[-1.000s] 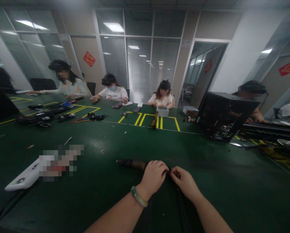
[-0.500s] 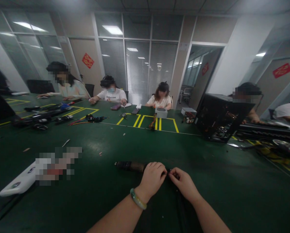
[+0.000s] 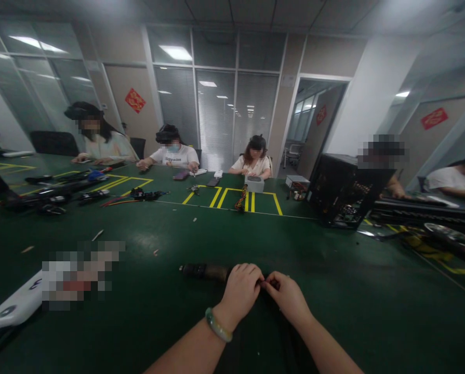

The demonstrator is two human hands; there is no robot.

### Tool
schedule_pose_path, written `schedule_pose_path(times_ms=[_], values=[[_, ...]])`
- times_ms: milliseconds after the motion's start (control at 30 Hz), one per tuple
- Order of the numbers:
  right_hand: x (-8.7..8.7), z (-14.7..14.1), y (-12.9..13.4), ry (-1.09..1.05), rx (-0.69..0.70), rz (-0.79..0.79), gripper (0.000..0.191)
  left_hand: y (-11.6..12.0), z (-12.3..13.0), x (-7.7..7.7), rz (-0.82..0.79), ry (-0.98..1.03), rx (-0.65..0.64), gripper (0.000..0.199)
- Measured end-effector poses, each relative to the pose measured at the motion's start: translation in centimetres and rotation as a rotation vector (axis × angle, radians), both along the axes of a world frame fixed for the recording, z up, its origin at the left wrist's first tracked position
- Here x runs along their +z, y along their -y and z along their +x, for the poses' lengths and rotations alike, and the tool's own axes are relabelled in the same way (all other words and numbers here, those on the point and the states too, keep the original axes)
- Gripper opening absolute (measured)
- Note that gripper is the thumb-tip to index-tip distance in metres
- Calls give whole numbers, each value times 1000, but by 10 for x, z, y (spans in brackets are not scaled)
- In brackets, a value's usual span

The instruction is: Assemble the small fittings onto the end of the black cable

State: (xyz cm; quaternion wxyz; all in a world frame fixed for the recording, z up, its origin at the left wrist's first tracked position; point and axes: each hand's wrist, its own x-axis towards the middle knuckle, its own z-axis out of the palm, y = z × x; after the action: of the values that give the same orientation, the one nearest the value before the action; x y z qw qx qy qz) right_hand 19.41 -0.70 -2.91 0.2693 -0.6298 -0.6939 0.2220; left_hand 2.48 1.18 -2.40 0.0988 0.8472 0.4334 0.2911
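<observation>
A dark cylindrical tool or bundle (image 3: 211, 271) with a small metal tip lies on the green table, its right part covered by my left hand (image 3: 243, 288). My left hand, with a green bracelet at the wrist, has its fingers curled over this dark object. Close against its fingertips is my right hand (image 3: 286, 293), thumb and index finger pinched together. What the pinch holds is too small and dark to make out. A dark strap or cable runs down toward me below my right hand, hard to see.
A white device (image 3: 17, 306) lies at the left. Cables and dark parts (image 3: 138, 195) are farther back left. A grey power supply box (image 3: 254, 183) and a black computer case (image 3: 347, 192) stand toward the back. Several people sit around the table.
The whole view has shifted slightly. My right hand has come a little closer to my left hand, their fingertips now nearly touching. The left hand keeps its hold on the dark object.
</observation>
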Motion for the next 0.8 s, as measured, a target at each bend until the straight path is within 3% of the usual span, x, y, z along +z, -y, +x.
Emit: schedule_pose_path(times_ms=[200,333,467,567,700,800], values=[[8,-11,2,203,7,286,6,2,1,5,-17,-23,7,22],[1,-12,-6,271,132,236,8,7,2,8,19,-2,14,33],[-7,-11,-10,393,204,326,9,7,0,5,105,13,2,48],[-9,-12,-10,476,251,385,15,4,-2,2,129,-4,15,45],[-8,2,-12,546,203,379,10,-1,-12,-1,144,-57,2,43],[-8,40,-9,592,77,356,4,0,-44,-8,152,-122,14,43]])
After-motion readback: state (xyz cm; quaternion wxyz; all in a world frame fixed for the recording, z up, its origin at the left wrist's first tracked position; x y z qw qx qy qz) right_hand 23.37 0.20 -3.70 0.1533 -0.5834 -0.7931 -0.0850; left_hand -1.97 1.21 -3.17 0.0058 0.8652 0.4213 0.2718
